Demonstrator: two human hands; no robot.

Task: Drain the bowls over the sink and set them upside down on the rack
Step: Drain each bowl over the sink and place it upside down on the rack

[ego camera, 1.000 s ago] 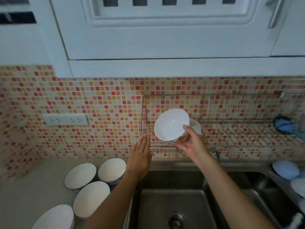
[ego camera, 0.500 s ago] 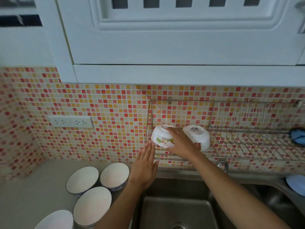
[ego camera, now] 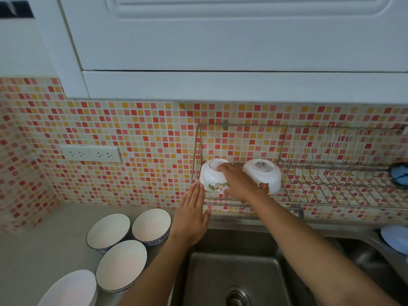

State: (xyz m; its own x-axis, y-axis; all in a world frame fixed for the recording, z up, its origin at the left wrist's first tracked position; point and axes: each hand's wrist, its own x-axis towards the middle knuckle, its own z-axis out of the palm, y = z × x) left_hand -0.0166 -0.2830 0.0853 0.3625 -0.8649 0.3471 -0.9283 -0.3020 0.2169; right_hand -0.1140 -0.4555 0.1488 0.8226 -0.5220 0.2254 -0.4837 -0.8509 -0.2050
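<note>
Two small white bowls with cartoon prints sit upside down at the left end of the wire wall rack. My right hand rests over the left bowl, fingers on its base and side. The right bowl stands beside it, untouched. My left hand is flat and open, fingertips at the rack's lower left corner, holding nothing. Several white bowls with blue rims stand upright on the counter to the left of the steel sink.
A double wall socket sits on the mosaic tiles to the left. White cabinets hang overhead. A blue scrubber lies at the rack's right end. Pale blue dishes rest at the sink's right edge.
My right hand turned the white bowl over and lowered it onto the rack beside the other bowl. My left hand stayed open near the rack's left corner.
</note>
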